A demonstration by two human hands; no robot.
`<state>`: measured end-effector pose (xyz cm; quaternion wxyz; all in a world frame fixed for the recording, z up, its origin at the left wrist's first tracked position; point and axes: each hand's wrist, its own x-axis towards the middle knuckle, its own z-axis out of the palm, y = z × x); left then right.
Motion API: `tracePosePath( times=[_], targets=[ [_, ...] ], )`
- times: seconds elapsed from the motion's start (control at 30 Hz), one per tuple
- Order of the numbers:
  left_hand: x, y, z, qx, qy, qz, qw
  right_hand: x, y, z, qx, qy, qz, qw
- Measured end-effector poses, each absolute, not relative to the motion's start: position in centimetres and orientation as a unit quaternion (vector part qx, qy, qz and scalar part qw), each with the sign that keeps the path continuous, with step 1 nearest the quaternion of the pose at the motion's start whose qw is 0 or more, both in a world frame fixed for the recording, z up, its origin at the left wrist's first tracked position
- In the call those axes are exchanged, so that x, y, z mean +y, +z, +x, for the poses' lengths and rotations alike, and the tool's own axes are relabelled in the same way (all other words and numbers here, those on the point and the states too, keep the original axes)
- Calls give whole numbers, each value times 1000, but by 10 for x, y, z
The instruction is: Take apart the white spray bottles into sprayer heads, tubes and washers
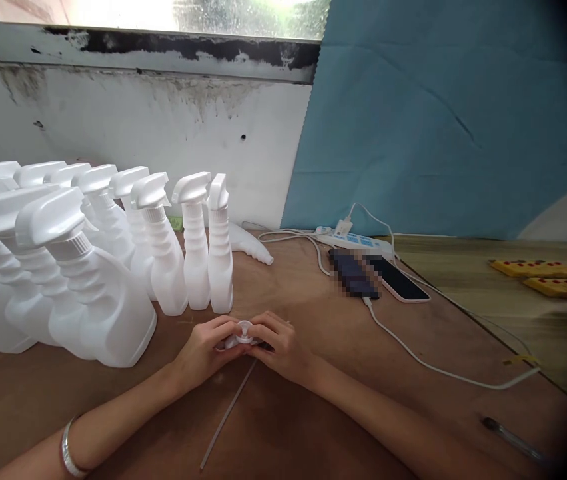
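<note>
Both hands meet over the brown table, fingers closed around one small white spray bottle trigger head [244,331]. My left hand [209,343] grips it from the left, and my right hand [282,345] grips it from the right. Much of the head is hidden by the fingers. A thin pale dip tube [227,420] slants from beneath the hands toward the table's near side. Just beyond the hands stands an upright white spray bottle [220,267] with its trigger top on. Behind it a white bottle without a top [250,244] lies on its side.
Several white spray bottles [108,307] crowd the left side. To the right lie a dark phone [354,273], a second phone [399,279] and a power strip [356,239] with a white cable [423,360]. A pen [510,439] rests at lower right. Yellow pieces [546,269] sit farther right.
</note>
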<state>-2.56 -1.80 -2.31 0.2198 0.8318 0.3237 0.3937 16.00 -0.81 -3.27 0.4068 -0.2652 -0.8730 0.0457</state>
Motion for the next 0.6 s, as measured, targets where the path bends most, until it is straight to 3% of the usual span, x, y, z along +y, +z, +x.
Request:
tracePosePath(
  times=[0.6],
  targets=[
    [-22, -19, -20, 357, 347, 843, 204, -14, -34, 160, -857, 29, -300, 417]
  ],
)
